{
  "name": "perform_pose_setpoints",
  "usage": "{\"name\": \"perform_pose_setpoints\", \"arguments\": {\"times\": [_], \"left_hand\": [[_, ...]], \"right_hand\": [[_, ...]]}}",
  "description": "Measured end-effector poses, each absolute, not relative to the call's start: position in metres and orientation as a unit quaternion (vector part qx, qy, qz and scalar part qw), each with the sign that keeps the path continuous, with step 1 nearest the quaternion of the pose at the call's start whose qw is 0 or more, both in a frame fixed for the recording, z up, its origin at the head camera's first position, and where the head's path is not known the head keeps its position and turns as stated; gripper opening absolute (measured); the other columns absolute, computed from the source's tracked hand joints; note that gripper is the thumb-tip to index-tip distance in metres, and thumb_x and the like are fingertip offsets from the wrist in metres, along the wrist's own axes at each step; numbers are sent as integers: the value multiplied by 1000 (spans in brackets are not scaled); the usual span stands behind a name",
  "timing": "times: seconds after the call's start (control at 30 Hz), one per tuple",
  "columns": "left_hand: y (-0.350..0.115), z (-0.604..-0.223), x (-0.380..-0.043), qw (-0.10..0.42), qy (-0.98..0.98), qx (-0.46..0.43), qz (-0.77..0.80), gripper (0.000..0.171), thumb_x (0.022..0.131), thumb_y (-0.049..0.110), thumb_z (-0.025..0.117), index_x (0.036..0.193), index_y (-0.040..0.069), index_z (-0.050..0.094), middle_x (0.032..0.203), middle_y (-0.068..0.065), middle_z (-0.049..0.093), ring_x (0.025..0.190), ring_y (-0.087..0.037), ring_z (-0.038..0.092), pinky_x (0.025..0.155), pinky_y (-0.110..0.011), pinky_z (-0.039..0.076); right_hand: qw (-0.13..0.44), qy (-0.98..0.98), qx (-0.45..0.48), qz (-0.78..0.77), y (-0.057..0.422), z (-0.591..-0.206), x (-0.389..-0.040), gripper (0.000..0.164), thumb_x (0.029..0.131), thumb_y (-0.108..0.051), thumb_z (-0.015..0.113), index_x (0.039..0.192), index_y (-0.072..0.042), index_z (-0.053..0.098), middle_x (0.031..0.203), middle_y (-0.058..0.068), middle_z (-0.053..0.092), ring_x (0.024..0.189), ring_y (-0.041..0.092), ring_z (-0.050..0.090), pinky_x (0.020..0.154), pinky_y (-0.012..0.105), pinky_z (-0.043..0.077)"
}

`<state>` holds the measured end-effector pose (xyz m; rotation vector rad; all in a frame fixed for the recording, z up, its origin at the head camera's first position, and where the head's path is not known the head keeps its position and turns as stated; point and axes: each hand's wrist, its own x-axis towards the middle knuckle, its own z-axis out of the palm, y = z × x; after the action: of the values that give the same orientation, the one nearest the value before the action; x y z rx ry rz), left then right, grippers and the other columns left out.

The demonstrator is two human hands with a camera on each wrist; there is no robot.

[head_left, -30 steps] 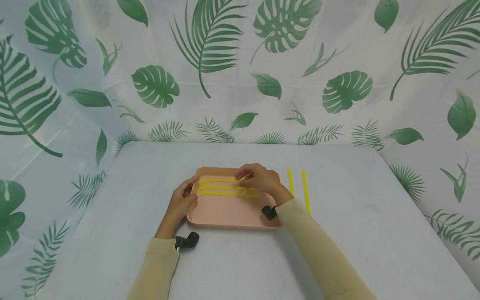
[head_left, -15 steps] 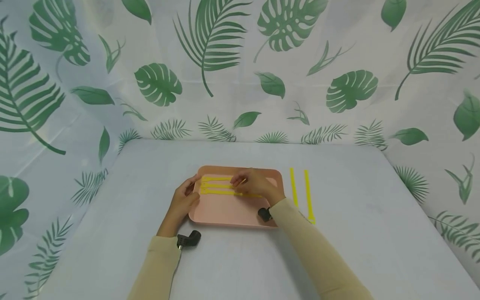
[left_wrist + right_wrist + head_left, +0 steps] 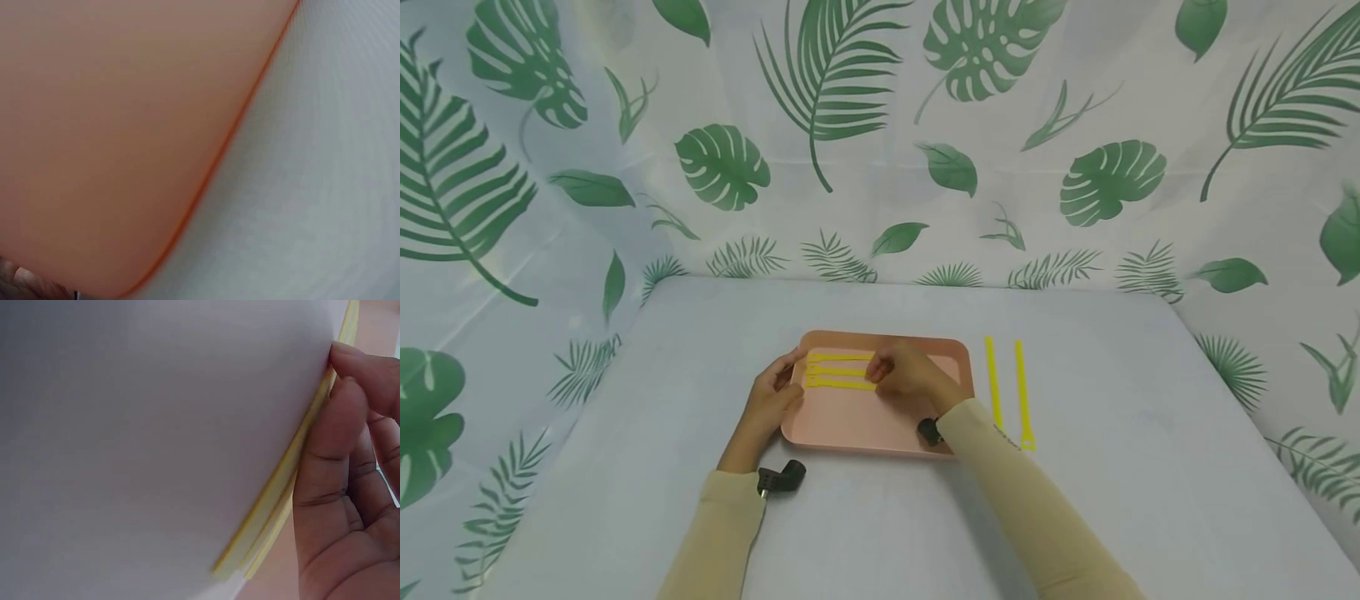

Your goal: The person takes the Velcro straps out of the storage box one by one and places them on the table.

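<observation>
Three yellow plastic strips [image 3: 838, 370] lie in the pink rectangular tray [image 3: 865, 421], right hand [image 3: 906, 375] apparently pinching them; left hand [image 3: 769, 403] grips the tray's edge; two yellow strips on the bench [image 3: 1007, 385] remain.

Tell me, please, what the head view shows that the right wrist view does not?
Only the head view shows the left hand holding the pink tray by its left rim, two loose yellow strips on the table, and the leaf-print backdrop. Only the right wrist view shows the fingers against the strips' edges up close. Both show the right hand on the tray's yellow strips.
</observation>
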<state>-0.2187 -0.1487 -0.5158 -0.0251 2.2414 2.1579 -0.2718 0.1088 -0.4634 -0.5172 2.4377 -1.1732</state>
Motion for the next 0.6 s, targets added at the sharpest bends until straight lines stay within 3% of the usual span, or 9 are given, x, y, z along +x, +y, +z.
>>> {"name": "perform_pose_setpoints", "arguments": {"times": [0.23, 0.33, 0.47, 0.6], "left_hand": [[-149, -515, -218, 16, 722, -12, 691, 74, 84, -15, 50, 157, -3, 51, 167, -23, 43, 154, -36, 42, 125, -44, 37], [-148, -515, -218, 14, 724, -10, 689, 73, 85, -15, 50, 157, -3, 52, 166, -23, 44, 153, -35, 43, 121, -33, 41], [-148, -516, -218, 11, 724, -5, 690, 72, 85, -15, 50, 156, -3, 52, 165, -23, 46, 150, -34, 45, 105, -13, 45], [-147, -516, -218, 11, 727, -7, 686, 72, 85, -14, 51, 156, -3, 53, 165, -23, 46, 149, -35, 47, 97, -6, 44]], "right_hand": [[190, 871, -185, -414, 111, -466, -273, 16, 85, 13, 80, 94, 1, 76, 86, 5, 70, 79, 15, 60, 73, 22, 54], [197, 869, -178, -418, 115, -465, -270, 15, 86, 12, 79, 94, -1, 76, 86, 4, 69, 80, 16, 58, 70, 23, 51], [195, 868, -182, -419, 121, -463, -265, 15, 87, 12, 77, 93, -1, 76, 87, 3, 69, 80, 16, 58, 69, 23, 50], [183, 870, -206, -409, 127, -454, -261, 12, 88, 11, 76, 94, 0, 76, 87, 7, 70, 78, 14, 58, 70, 22, 50]]}}
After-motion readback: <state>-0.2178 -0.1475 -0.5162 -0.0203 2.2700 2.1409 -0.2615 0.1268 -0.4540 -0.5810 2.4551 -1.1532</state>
